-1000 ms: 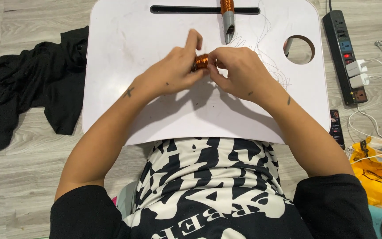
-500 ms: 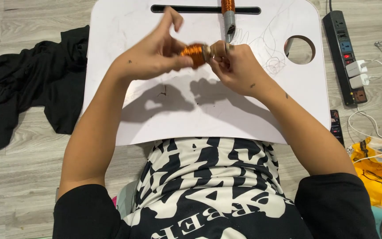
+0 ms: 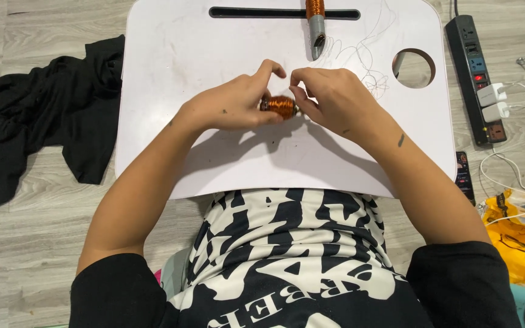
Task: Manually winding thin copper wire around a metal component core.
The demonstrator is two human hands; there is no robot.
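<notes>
Copper wire coil (image 3: 279,106) is gripped in left hand (image 3: 235,106), low over the middle of the white lap tray (image 3: 171,91). Right hand (image 3: 329,100) is pinched narrow at the coil's end, probably on fine wire. Versus 0.5 s ago, both hands are lowered toward the body and the coil is turned: winding work seems ongoing. Farther off, a 2nd spool (image 3: 315,18) lies in the tray slot.

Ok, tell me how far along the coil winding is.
Done: the copper wire coil already looks thickly wound. A second wound coil on a grey rod lies at the lap desk's slot. In hand: the left hand grips the coil while the right hand pinches at its end. Left: loose thin wire lies unwound on the desk.
</notes>
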